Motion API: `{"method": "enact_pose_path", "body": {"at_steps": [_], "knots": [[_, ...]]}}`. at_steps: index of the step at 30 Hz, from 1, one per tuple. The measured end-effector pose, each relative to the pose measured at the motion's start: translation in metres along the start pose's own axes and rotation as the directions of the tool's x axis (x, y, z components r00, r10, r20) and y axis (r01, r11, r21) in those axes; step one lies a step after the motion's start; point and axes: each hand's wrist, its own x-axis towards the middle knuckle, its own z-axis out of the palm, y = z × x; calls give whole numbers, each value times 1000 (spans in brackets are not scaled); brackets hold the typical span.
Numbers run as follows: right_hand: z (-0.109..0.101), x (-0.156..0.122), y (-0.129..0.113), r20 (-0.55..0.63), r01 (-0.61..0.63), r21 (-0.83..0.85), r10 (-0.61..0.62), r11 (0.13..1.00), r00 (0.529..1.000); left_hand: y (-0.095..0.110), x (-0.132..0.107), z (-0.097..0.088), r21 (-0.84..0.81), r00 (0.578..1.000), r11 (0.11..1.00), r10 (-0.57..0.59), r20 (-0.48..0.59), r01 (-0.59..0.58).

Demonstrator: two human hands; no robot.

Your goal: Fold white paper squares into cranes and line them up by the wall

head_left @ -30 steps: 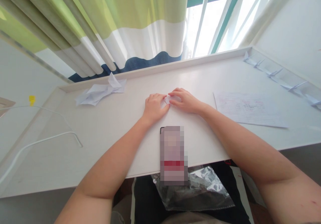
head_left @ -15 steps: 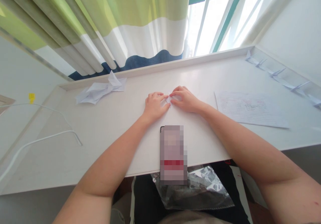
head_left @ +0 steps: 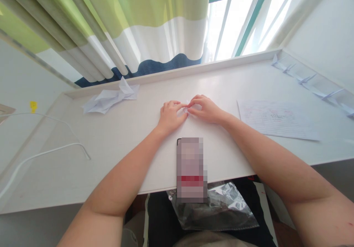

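Small folded white paper (head_left: 187, 108) pinched at desk centre by left hand (head_left: 171, 116) and right hand (head_left: 204, 110).
Paper looks light, thin, easily creased; best held by its edges with 2 fingertips. Both hands grasp it, arms angled inward on white desk (head_left: 83, 123), above pixelated phone (head_left: 190, 169).

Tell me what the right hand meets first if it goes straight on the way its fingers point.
The right hand meets the small folded white paper at its fingertips first, and seems to touch it; the left hand's fingers lie just beyond. Depth is unclear from this view.
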Motion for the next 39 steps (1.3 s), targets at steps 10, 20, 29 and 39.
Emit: {"method": "enact_pose_path", "body": {"at_steps": [10,20,29,39], "knots": [[0,2,-2,28,-19,-71,21,997,999,3,3,-1,-69,997,997,-41,-60,37],[2,-2,-4,90,-26,-158,41,987,995,0,3,-2,-82,999,997,-16,-38,13],[-1,-1,2,75,-60,-29,62,998,995,-4,4,-1,-35,1000,999,-3,-16,3],[0,-1,-3,63,-35,-30,37,999,997,-3,1,-2,-41,997,997,62,-52,-64]]}}
